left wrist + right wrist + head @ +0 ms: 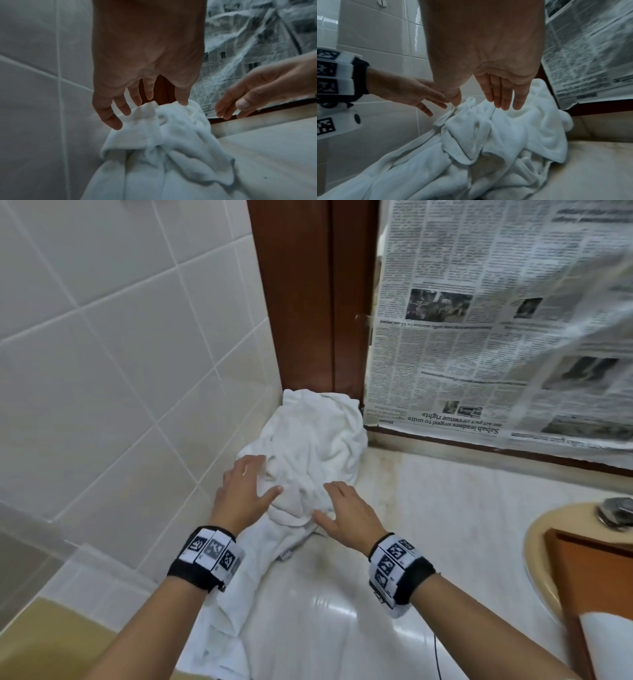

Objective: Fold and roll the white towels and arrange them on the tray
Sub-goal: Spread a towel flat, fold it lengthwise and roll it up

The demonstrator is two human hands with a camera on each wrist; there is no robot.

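Tabletop (428, 508): pale, glossy marble-look surface, running into a corner of the room.
Walls: pale square tiles (102, 354) on the left; a dark wooden frame (308, 302) stands in the corner.
Newspaper (496, 320): sheets cover the panel behind the tabletop, under clear plastic film.
Sink (541, 542): beige basin at the right edge, with a metal tap (616, 511) on its rim.
Tray (596, 583): orange-brown, lying over the sink, something white at its near end.
White towels (315, 446): 1 crumpled heap pushed into the corner against the tiles, trailing toward the near edge of the tabletop.
Left hand (245, 491): grip released, fingers spread and nearly straight, just over the left side of the heap; touching or not, I cannot tell.
Right hand (346, 515): grip released, fingers straight and together, thumb out, at the heap's near right folds, holding nothing.
Wrists: both wear black bands with black-and-white marker squares.
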